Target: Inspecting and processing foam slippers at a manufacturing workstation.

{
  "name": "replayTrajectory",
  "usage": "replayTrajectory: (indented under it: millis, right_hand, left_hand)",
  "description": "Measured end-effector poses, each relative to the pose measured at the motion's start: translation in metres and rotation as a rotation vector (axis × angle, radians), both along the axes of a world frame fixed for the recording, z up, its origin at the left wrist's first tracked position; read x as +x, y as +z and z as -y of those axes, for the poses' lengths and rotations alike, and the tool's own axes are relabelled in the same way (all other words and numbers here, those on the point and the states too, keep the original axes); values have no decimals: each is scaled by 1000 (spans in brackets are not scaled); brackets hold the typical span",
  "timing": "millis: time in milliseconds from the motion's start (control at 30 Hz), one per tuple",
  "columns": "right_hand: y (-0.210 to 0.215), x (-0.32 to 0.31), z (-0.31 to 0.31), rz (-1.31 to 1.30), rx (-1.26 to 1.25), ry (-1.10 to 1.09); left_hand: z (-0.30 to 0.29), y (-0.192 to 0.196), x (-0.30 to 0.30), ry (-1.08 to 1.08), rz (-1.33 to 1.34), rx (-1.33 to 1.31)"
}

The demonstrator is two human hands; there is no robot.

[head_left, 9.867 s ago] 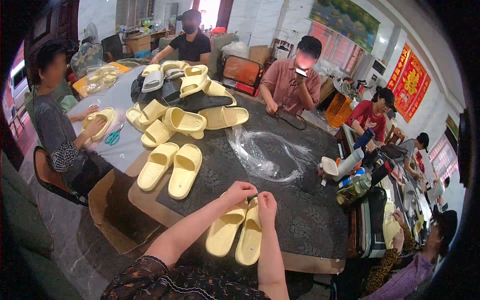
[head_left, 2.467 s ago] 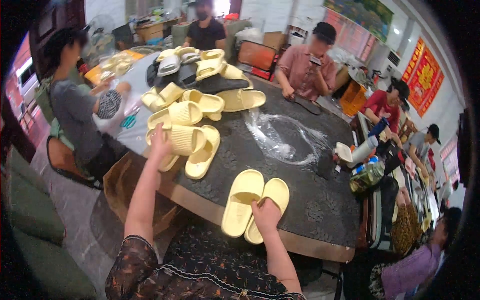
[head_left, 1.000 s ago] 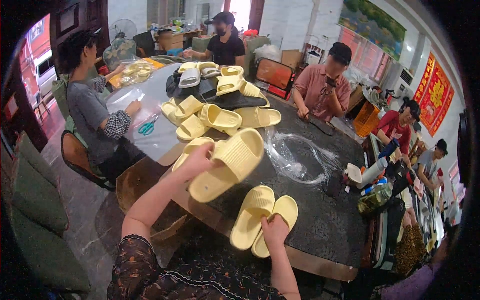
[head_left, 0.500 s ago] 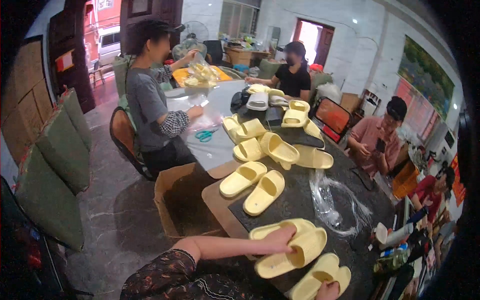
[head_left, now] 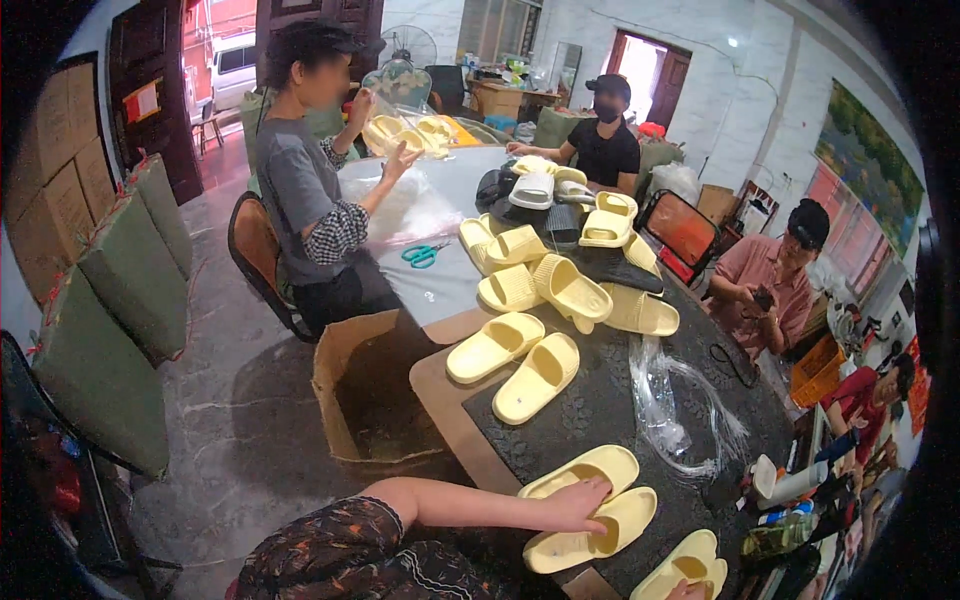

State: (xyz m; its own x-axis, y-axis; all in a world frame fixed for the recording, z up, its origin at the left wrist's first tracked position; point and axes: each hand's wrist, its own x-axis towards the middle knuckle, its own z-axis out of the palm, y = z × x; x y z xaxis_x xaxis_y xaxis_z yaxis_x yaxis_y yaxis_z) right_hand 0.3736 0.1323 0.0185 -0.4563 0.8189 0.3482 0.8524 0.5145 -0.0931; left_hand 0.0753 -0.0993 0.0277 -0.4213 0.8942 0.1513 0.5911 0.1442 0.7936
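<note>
My left hand [head_left: 578, 497] lies over a pair of pale yellow slide slippers [head_left: 603, 530] resting side by side on the dark table mat [head_left: 600, 415] near its front edge, fingers curled between the two. To their right, at the lower edge of the view, sits a second yellow pair [head_left: 685, 560]. Only a sliver of my right hand [head_left: 690, 592] shows there, touching that pair; its fingers are cut off. A third pair [head_left: 515, 362] lies further up the mat.
A heap of yellow and white slippers [head_left: 560, 275] covers the table middle, with a clear plastic bag [head_left: 675, 410] and teal scissors [head_left: 425, 253]. An open cardboard box [head_left: 365, 400] stands on the floor at the left. Other people sit around the table; green sacks [head_left: 120, 290] line the left.
My left hand lifted a yellow pair from the far heap and brought it down onto the mat beside the first pair. The view has swung left, pushing my right hand almost out.
</note>
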Motion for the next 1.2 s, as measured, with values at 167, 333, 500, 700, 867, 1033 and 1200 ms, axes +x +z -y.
replayTrajectory:
  millis: [167,333,500,700,867,1033,1200]
  right_hand:
    - [59,-48,86,-41,60,-53]
    - [53,-91,123,-415,-203,483]
    - [18,-151,118,-320,-306,608]
    - [14,-165,101,-368,-332,776]
    - [11,-152,99,-326,-370,779]
    - [7,-161,98,-366,-362,810]
    - [9,-167,92,-411,-309,758]
  left_hand:
    - [30,30,-18,-44,-44,4]
    - [14,17,-56,57,-374,82]
    - [9,4,-57,-37,-361,-143]
    - [34,18,-48,70,-419,14]
    - [4,25,-61,-25,-464,59]
    - [-36,39,-65,-175,-288,-52]
    - [-74,20,-73,-348,-314,-292]
